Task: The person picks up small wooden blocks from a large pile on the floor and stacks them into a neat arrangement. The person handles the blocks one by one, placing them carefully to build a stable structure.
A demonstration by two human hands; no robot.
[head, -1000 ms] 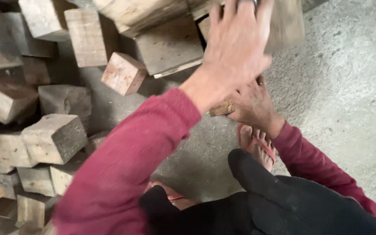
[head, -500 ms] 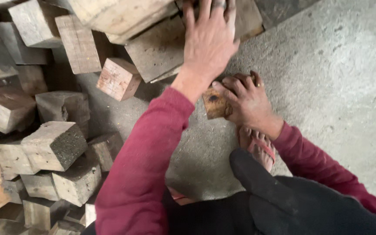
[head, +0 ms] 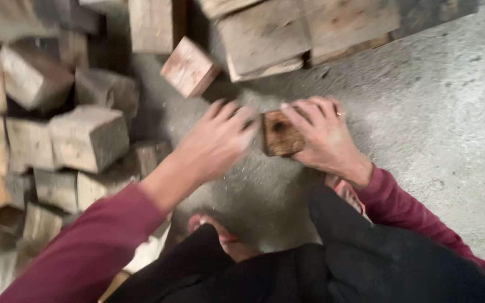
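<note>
Left hand (head: 217, 143) dropped from stacked planks (head: 287, 33) — spread, right hand (head: 324, 137) still gripping small block (head: 279, 133)

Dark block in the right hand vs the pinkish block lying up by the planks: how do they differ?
The dark block is brown with a dark spot on its face; the pinkish block is paler and reddish. The dark block is gripped by the right hand, the left hand close beside it; the pinkish block lies free on the concrete floor, tilted. Both are small squarish wood offcuts.

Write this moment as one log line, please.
right hand: grips small brown wood block | left hand: open beside it, blurred | floor: concrete | pile of wood blocks: left
</note>
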